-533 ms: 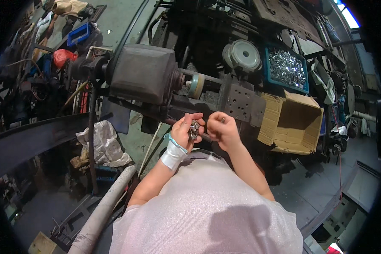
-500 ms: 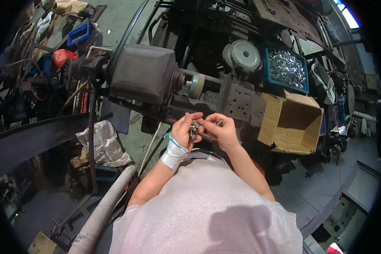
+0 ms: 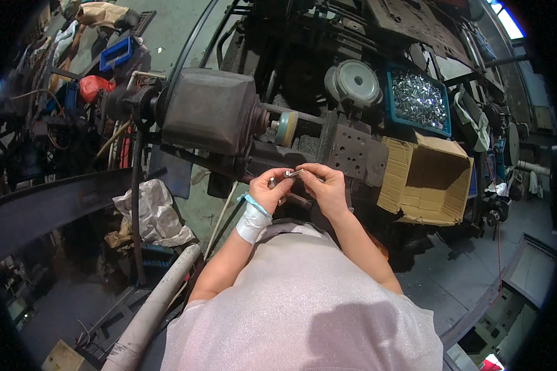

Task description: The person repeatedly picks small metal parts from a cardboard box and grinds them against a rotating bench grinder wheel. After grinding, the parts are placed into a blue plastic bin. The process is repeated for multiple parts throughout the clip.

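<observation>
In front of my body, my left hand [image 3: 267,194] is closed around several small shiny metal parts, some showing at its palm and fingers. A white wrap and a light blue band circle that wrist. A small metal part [image 3: 293,174] sits between my two hands, pinched by the fingertips of both. My right hand [image 3: 328,190] is closed on its other end, and a bit of metal shows at its curled fingers. The exact shape of the parts is too small to make out. Just beyond my hands is a dark machine with a perforated metal block [image 3: 353,152] and a banded wheel [image 3: 286,128].
A large dark motor housing [image 3: 209,111] stands at the left of the machine. To the right are an open cardboard box [image 3: 395,179] and a teal crate [image 3: 390,105] of shiny metal parts. A round disc [image 3: 370,81] lies beyond. A white sack [image 3: 158,213] and a pale pipe [image 3: 151,309] are at left.
My hands have come together at the fingertips. The left hand has closed further over its metal parts, and one part now spans both hands' fingertips.
</observation>
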Motion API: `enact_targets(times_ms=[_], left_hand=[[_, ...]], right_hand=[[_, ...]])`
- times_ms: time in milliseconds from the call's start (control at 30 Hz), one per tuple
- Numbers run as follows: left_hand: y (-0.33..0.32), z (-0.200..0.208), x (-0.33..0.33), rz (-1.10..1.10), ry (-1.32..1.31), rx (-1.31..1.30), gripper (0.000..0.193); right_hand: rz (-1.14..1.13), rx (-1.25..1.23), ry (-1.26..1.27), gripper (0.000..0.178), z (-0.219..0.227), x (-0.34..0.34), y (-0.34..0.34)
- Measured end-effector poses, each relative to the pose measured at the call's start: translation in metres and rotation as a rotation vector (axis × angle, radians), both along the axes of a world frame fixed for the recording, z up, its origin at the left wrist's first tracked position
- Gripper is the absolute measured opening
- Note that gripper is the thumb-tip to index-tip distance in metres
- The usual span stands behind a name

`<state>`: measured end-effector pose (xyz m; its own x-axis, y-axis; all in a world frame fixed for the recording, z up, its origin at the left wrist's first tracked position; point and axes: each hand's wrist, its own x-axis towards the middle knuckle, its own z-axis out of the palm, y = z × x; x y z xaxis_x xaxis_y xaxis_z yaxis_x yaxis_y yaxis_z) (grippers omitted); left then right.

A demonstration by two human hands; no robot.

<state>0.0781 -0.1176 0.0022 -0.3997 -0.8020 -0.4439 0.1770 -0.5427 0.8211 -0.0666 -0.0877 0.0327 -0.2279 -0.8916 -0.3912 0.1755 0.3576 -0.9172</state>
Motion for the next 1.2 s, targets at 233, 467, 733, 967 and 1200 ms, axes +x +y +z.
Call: enact_targets(times_ms=[233, 467, 733, 967, 1200], left_hand=[[-0.013, -0.008, -0.011, -0.025, -0.34, -0.299, 0.014], [-0.031, -0.033, -0.026, 0.023, -0.349, -0.151, 0.015], [-0.037, -0.032, -0.032, 0.073, -0.253, 0.0, 0.014], [-0.035, -0.024, -0.022, -0.02, -0.237, -0.002, 0.015], [-0.028, -0.02, 0.001, -0.144, 0.454, 0.478, 0.027]], right_hand=[[-0.145, 0.003, 0.068, 0.015, -0.023, 0.008, -0.018], [-0.243, 0.076, 0.027, 0.015, -0.035, 0.007, -0.049], [-0.277, 0.062, -0.009, 0.011, -0.045, 0.007, -0.059], [-0.233, 0.032, -0.021, 0.013, -0.041, 0.006, -0.05], [-0.099, -0.014, -0.245, 0.017, -0.028, -0.004, -0.027]])
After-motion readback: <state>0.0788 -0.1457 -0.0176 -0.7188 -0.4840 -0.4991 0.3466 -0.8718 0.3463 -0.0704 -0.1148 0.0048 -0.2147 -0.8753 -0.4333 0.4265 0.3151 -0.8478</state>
